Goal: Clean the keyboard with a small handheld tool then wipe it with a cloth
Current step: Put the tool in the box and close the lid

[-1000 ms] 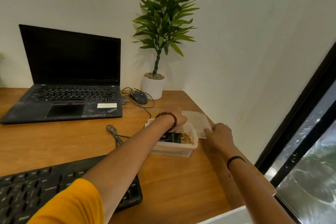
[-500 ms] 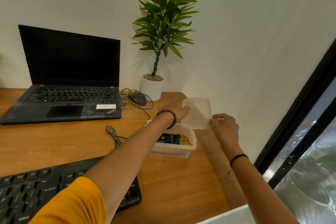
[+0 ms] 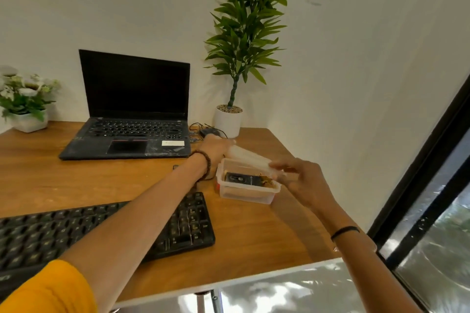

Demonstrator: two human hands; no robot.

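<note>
Fetching step; no cleaning yet. Pinching lid (image 3: 246, 156) in right hand (image 3: 305, 180), tilted over open container (image 3: 244, 194); left hand (image 3: 216, 146) at lid's far end, grip not discernible. Black tool (image 3: 241, 179) inside, below hands; keyboard (image 3: 188, 221) under left forearm. Next, likely: set lid aside, lift tool.

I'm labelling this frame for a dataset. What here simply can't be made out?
All in the head view:
- keyboard: left end cut off by the frame edge, middle covered by the left forearm.
- mouse: mostly hidden behind the left hand.
- container contents: a dark item and brownish bits, too small to identify.
- left hand's grip on the lid: blurred, unclear.
</note>
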